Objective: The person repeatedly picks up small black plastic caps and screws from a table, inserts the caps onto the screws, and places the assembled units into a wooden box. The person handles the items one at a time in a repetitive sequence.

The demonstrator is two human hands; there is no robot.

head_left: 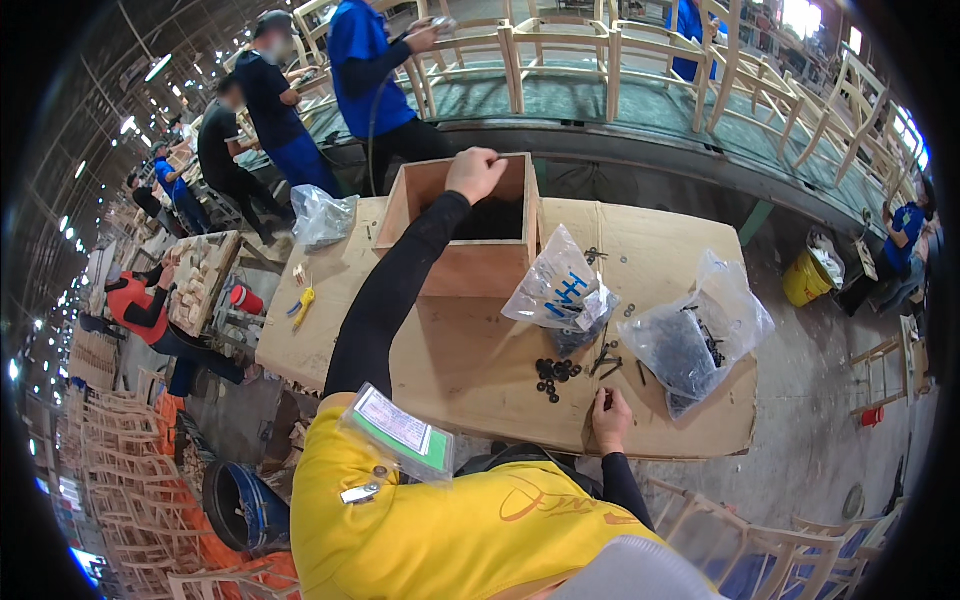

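My left hand is stretched out over a wooden box, fingers curled closed. Whatever they hold, if anything, is hidden. Dark contents show inside the box. Close to the table's front edge, my right hand is closed in a pinch; a small dark bit shows at its fingertips, too small to name. Just beyond it lie black bolts and a pile of black washers. A clear plastic bag of dark small parts stands beside the box. Another clear bag, holding black bolts, lies to the right.
Cardboard covers the table. Yellow-handled cutters and a clear bag lie at its left. Beyond, wooden chair frames stand on a green conveyor, with several people nearby. A blue barrel stands at lower left.
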